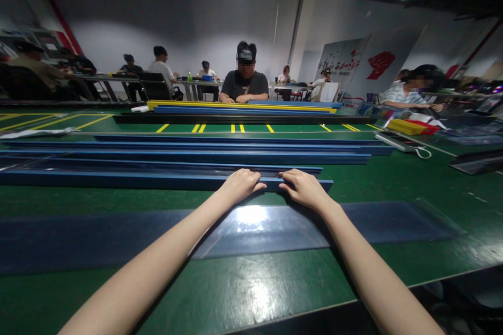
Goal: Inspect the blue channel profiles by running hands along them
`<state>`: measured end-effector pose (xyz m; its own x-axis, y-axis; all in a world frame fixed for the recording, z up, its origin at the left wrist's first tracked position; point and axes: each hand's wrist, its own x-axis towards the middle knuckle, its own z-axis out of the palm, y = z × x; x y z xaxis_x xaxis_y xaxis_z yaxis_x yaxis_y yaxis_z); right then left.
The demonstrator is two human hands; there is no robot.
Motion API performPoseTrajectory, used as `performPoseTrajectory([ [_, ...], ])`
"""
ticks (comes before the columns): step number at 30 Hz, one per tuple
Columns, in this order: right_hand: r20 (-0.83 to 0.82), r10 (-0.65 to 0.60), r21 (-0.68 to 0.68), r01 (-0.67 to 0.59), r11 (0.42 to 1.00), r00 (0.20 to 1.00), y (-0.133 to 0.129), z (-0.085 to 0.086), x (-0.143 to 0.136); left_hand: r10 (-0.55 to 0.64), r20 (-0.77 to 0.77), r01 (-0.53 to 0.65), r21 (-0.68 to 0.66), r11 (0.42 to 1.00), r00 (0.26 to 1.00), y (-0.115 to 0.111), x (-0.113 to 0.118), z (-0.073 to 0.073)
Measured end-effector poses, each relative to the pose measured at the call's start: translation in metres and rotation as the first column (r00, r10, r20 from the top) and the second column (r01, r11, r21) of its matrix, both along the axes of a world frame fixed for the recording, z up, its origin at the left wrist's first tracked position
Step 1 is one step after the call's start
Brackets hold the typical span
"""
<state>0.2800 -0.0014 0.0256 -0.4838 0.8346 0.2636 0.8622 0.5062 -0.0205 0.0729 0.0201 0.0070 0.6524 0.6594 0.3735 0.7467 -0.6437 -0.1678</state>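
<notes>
A long blue plastic channel [157, 180] lies across the green table, its right end in front of me. My left hand [242, 184] is closed over this channel, with its thumb at the near wall. Close to the right end, my right hand [304, 187] grips the same piece, fingers curled over to the inside. A short stretch of channel shows between the two hands, and the fingertips are partly hidden. Under my forearms, a wide clear plastic strip [271, 230] lies flat and reflects the lamp.
Beyond the hands lie more blue channels [275, 157], a black strip [236, 119] and a yellow strip [188, 105]. A white device with a cord loop [401, 142] rests at right, near a yellow packet [404, 126]. One person [245, 81] sits opposite; several others work behind.
</notes>
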Motion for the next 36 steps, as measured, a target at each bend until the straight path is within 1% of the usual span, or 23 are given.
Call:
performPoseTrajectory([
  [6,-0.009,0.012,-0.001,-0.012,1.0,1.0,0.0,-0.0009,0.0002,-0.027,-0.02,0.028,0.076,0.997,0.999,0.0007,-0.0002,-0.0032],
  [10,-0.013,0.004,-0.008,-0.004,1.0,1.0,-0.0007,-0.0004,-0.0003,-0.034,-0.007,0.035,0.131,0.991,0.999,0.0001,-0.0012,-0.0063],
  [15,0.0,0.002,0.0,-0.002,1.0,1.0,-0.0009,-0.0007,-0.0009,-0.031,0.009,0.029,0.169,0.985,0.999,-0.0032,-0.0008,-0.0077],
  [18,0.032,-0.008,0.013,0.007,1.0,0.999,-0.0009,-0.0009,-0.0015,-0.028,0.02,0.025,0.165,0.986,0.999,-0.0043,-0.0004,-0.0074],
  [22,0.076,-0.04,-0.004,0.04,0.999,0.996,-0.0016,-0.0001,-0.0022,-0.034,0.035,0.028,0.14,0.99,0.999,-0.0048,-0.0003,-0.0069],
  [30,0.076,-0.039,-0.005,0.04,0.999,0.996,-0.0027,0.001,-0.002,-0.031,0.021,0.027,0.153,0.988,0.999,-0.0051,-0.0003,-0.0063],
  [36,0.069,-0.034,-0.006,0.035,0.999,0.997,-0.0024,-0.0001,-0.0013,-0.034,0.038,0.029,0.126,0.992,0.999,-0.0053,0.0002,-0.006],
])
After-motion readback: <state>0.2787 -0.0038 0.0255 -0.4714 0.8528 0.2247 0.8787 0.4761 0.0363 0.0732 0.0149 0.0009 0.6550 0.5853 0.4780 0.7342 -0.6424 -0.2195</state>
